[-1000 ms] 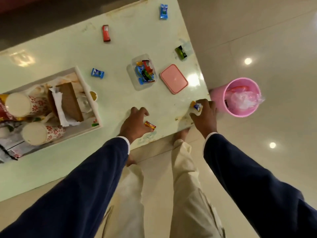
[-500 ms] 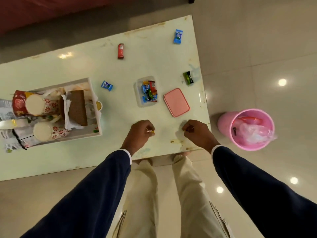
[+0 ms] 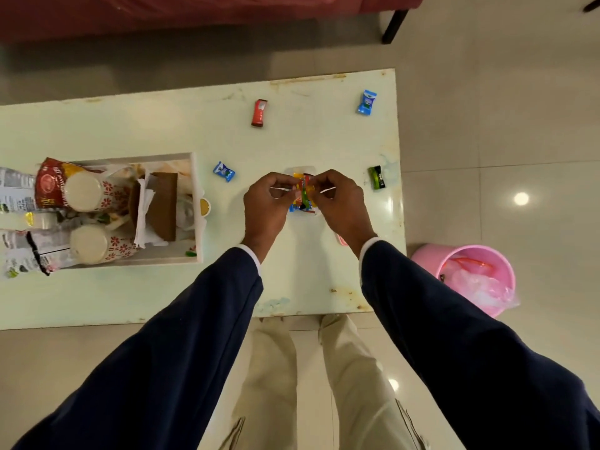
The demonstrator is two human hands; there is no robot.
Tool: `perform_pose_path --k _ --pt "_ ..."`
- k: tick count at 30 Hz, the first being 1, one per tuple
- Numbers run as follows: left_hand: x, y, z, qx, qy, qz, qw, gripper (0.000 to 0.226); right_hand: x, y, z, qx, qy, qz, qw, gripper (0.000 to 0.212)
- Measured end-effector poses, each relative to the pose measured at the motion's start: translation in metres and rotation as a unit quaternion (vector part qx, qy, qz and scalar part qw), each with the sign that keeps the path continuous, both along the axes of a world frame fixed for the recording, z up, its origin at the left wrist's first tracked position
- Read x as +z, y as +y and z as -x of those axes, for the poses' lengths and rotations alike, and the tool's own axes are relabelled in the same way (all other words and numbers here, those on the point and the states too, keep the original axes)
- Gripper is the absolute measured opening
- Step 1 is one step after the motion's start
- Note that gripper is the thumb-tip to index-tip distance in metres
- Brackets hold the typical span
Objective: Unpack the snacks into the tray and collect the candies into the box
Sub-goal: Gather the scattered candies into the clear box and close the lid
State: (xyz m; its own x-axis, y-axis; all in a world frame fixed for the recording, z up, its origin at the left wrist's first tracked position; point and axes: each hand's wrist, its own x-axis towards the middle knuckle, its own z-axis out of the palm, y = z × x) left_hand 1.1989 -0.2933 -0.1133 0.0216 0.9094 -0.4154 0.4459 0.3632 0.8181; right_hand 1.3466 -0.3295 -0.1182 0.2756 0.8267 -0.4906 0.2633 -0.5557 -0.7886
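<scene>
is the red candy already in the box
No, the red candy lies alone on the table, well beyond the box under both hands.

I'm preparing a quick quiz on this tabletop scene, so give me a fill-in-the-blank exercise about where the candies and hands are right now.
1. Both the left hand and the right hand are over the clear ____, which holds mixed candies.
2. Loose on the table lie a red candy, a green candy and ____ blue candies.
3. The bin on the floor by the table's end is ____ in colour.

Missing words: box; two; pink
</scene>
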Motion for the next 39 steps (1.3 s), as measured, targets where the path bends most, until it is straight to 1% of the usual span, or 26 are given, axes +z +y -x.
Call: perform_pose_path --k 3,4,6,7,8,10,13,16,18,19,21,22,24,27,29,31,33,35,37,39 --pt "0.000 0.005 0.004 -0.036 0.041 -0.021 0.998 0.010 -0.001 0.010 0.011 -0.019 0.023 0.007 1.000 0.012" --pt "0.000 0.005 0.007 -0.046 0.065 -0.041 0.996 0.007 -0.001 0.011 0.011 -0.026 0.025 0.015 0.999 0.012" --pt "0.000 0.007 0.018 -0.068 0.150 -0.115 0.980 0.006 0.000 0.012 0.006 -0.040 0.002 0.014 0.999 0.006" --pt "-0.001 0.010 0.027 -0.073 0.190 -0.150 0.968 0.007 0.000 0.012 0.000 -0.049 -0.021 0.002 0.999 0.003" --pt "-0.003 0.014 0.036 -0.073 0.217 -0.168 0.959 0.007 -0.001 0.011 -0.008 -0.060 -0.050 -0.009 0.997 0.004" --pt "-0.008 0.027 0.057 -0.087 0.258 -0.151 0.950 0.018 -0.007 0.006 -0.026 -0.072 -0.112 -0.015 0.991 0.010" --pt "-0.018 0.048 0.085 -0.131 0.326 -0.081 0.933 0.037 -0.022 -0.002 -0.049 -0.047 -0.189 0.011 0.981 0.023" --pt "-0.026 0.067 0.103 -0.133 0.318 -0.069 0.936 0.046 -0.037 0.000 -0.065 0.002 -0.300 0.034 0.953 0.034" --pt "-0.033 0.077 0.106 -0.157 0.330 -0.075 0.928 0.049 -0.044 0.004 -0.071 0.026 -0.340 0.044 0.939 0.041" --pt "-0.036 0.080 0.107 -0.173 0.345 -0.077 0.919 0.049 -0.046 0.005 -0.072 0.048 -0.351 0.049 0.934 0.041" --pt "-0.043 0.082 0.106 -0.201 0.368 -0.076 0.905 0.046 -0.052 0.006 -0.072 0.095 -0.364 0.055 0.925 0.035" --pt "-0.046 0.082 0.105 -0.210 0.372 -0.070 0.901 0.043 -0.054 0.007 -0.072 0.102 -0.361 0.047 0.926 0.028" --pt "-0.052 0.082 0.103 -0.219 0.375 -0.048 0.900 0.035 -0.057 0.007 -0.071 0.084 -0.343 0.025 0.935 0.016" --pt "-0.061 0.077 0.097 -0.200 0.358 -0.032 0.911 0.023 -0.061 0.008 -0.071 0.062 -0.316 0.010 0.947 0.012" --pt "-0.064 0.075 0.095 -0.174 0.338 -0.026 0.925 0.018 -0.062 0.009 -0.073 0.039 -0.289 0.019 0.956 0.015" --pt "-0.060 0.075 0.091 -0.111 0.291 -0.018 0.950 0.016 -0.060 0.011 -0.075 -0.008 -0.236 0.024 0.971 0.019" --pt "-0.048 0.074 0.082 -0.036 0.214 -0.007 0.976 0.017 -0.053 0.012 -0.074 -0.077 -0.145 0.029 0.986 0.020" --pt "-0.032 0.067 0.069 0.002 0.097 0.021 0.995 0.018 -0.041 0.010 -0.067 -0.113 -0.057 0.029 0.992 0.023" --pt "-0.018 0.053 0.057 0.006 -0.003 0.048 0.999 0.016 -0.029 0.006 -0.052 -0.101 0.000 0.018 0.995 0.026" --pt "-0.009 0.040 0.048 -0.009 -0.043 0.070 0.997 0.014 -0.019 0.001 -0.034 -0.072 0.012 0.003 0.997 0.025"
